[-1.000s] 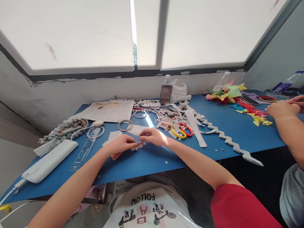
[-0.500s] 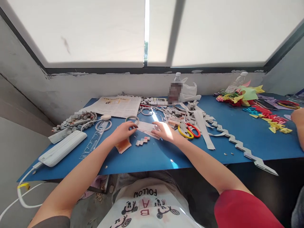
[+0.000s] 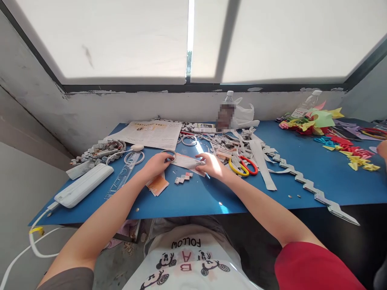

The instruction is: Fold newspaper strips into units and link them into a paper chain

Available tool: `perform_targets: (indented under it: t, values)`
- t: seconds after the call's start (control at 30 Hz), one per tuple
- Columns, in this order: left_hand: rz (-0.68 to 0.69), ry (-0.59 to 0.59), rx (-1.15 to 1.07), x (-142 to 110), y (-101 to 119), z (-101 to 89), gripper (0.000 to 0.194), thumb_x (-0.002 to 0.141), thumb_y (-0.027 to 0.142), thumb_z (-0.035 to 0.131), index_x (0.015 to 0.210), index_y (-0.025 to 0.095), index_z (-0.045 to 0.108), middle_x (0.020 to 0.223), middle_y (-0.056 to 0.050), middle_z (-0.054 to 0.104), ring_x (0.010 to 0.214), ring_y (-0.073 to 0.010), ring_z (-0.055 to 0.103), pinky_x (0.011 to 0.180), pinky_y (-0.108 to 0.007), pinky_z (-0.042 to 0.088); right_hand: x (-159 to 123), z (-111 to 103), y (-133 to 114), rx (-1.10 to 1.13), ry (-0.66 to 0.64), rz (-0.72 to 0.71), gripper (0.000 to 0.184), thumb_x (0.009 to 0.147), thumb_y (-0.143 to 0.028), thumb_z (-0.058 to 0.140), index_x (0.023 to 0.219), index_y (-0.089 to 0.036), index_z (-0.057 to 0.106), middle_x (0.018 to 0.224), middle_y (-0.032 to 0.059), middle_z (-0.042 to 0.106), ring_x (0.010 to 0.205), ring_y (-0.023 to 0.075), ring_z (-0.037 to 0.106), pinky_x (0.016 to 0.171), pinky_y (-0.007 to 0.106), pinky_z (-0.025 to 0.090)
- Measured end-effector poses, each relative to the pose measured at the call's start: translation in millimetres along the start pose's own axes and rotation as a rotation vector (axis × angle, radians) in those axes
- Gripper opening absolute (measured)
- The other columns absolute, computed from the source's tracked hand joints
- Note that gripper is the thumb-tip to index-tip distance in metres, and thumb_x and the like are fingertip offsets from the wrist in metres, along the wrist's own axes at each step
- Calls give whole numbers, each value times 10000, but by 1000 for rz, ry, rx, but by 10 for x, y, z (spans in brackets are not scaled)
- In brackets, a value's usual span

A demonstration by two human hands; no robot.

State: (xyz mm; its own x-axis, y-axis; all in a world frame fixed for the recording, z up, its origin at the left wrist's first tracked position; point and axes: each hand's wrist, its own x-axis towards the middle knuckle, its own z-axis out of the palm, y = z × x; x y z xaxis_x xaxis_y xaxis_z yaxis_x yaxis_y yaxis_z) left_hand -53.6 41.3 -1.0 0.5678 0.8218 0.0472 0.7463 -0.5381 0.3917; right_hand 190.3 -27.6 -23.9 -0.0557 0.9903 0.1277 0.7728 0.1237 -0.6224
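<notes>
My left hand (image 3: 157,162) and my right hand (image 3: 211,165) each pinch one end of a printed paper slip (image 3: 186,161) on the blue table (image 3: 187,197). The slip stretches between them, just past a small folded paper zigzag piece (image 3: 183,179) that lies loose on the table. An orange paper scrap (image 3: 157,185) lies under my left wrist. A metal ring (image 3: 169,153) sits right behind my left fingers.
Yellow and red scissors (image 3: 242,166) and a heap of paper strips (image 3: 229,145) lie right of my hands. A long folded paper chain (image 3: 305,185) runs to the table's right edge. A newspaper (image 3: 148,133), a white power bank (image 3: 84,184) and a ruler (image 3: 121,177) lie left. Another person's hand (image 3: 383,150) shows at the far right.
Both hands let go of the small folded zigzag piece, moved a little farther back and took hold of the printed paper slip. The view has swung slightly left.
</notes>
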Motion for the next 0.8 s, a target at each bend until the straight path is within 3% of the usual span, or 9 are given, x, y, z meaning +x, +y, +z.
perform_targets:
  t: [0.2, 0.33, 0.43, 0.53, 0.63, 0.7, 0.8]
  values:
    - [-31, 16, 72, -23, 28, -27, 345, 836, 204, 457, 1088, 203, 692, 1187, -68, 652, 936, -229, 643, 754, -291, 494, 18, -16, 12, 120, 133, -56, 393, 663, -129, 672, 1052, -182, 687, 1241, 103, 602, 1108, 284, 589, 908, 406, 510]
    - [-114, 50, 98, -44, 17, -43, 372, 782, 164, 482, 1091, 190, 689, 1170, -85, 651, 943, -245, 636, 734, -295, 484, 7, -31, 15, 267, 170, -132, 173, 733, -174, 638, 878, -195, 730, 1268, 91, 597, 1019, 264, 630, 853, 425, 542]
    - [-172, 133, 51, -54, 15, -52, 336, 790, 224, 501, 1053, 175, 704, 1188, -117, 629, 974, -270, 625, 745, -311, 479, -14, -15, 9, 381, 217, -237, 130, 805, -230, 612, 805, -220, 742, 1183, 72, 655, 1004, 246, 649, 844, 413, 559]
    - [-215, 160, -222, -48, 49, -62, 372, 829, 426, 493, 962, 164, 720, 1108, -118, 674, 945, -277, 631, 760, -319, 479, -31, 7, -7, 397, 306, -379, 201, 852, -246, 579, 737, -256, 742, 1029, 44, 720, 978, 223, 668, 860, 405, 566]
    - [-324, -22, -773, -39, 113, -76, 701, 837, 701, 313, 943, 136, 716, 943, -135, 729, 861, -277, 663, 704, -324, 501, -26, 26, -8, 375, 323, -576, 300, 888, -224, 531, 668, -268, 730, 878, 31, 750, 945, 211, 683, 864, 404, 574]
    - [-399, -130, -1059, -43, 156, -85, 850, 779, 812, 257, 969, 121, 713, 946, -160, 736, 863, -295, 678, 681, -335, 518, -11, 38, 7, 368, 286, -681, 343, 901, -206, 509, 637, -268, 720, 811, 29, 755, 961, 210, 683, 858, 399, 579]
    - [-461, -181, -1133, -58, 188, -92, 766, 691, 795, 509, 1030, 138, 707, 1000, -150, 737, 904, -303, 681, 661, -327, 535, 4, 47, 27, 350, 223, -714, 358, 894, -169, 493, 628, -261, 715, 804, 30, 760, 988, 215, 679, 830, 391, 588]
